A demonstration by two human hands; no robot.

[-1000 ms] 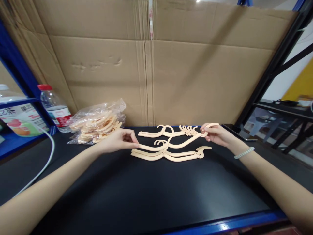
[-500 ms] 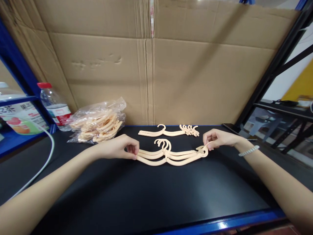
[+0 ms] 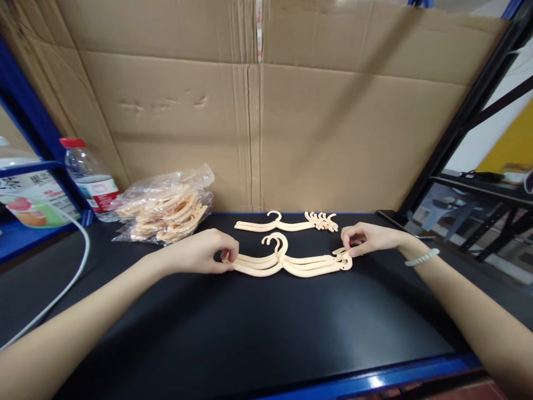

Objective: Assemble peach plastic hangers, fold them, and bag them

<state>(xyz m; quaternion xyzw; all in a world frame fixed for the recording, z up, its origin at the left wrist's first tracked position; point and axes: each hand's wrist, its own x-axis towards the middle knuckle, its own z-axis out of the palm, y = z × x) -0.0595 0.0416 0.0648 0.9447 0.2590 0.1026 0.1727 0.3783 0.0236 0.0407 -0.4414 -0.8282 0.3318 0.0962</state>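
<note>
Several cream plastic clothes hangers (image 3: 260, 271) lie close together on the black tabletop, their hooks pointing away from me. My left hand (image 3: 212, 253) pinches their left ends between thumb and fingers. At the other side, my right hand (image 3: 366, 239) is closed on the small hooked right ends. Just behind them rests another group of folded hangers (image 3: 295, 226), with several small hooks bunched at its right end. A clear plastic bag of hangers (image 3: 166, 208) stands to the left, beyond my left hand.
A bottle with a red cap (image 3: 91, 180) stands at the back left beside a blue shelf frame (image 3: 41, 166). A white cable (image 3: 79, 272) curves over the left side. Cardboard (image 3: 325, 128) walls the back. A dark flat object (image 3: 395, 216) lies at the right rear.
The front hanger has been drawn back against the others, so the hangers and their hooks sit closer together. Both hands keep their hold at the ends.
</note>
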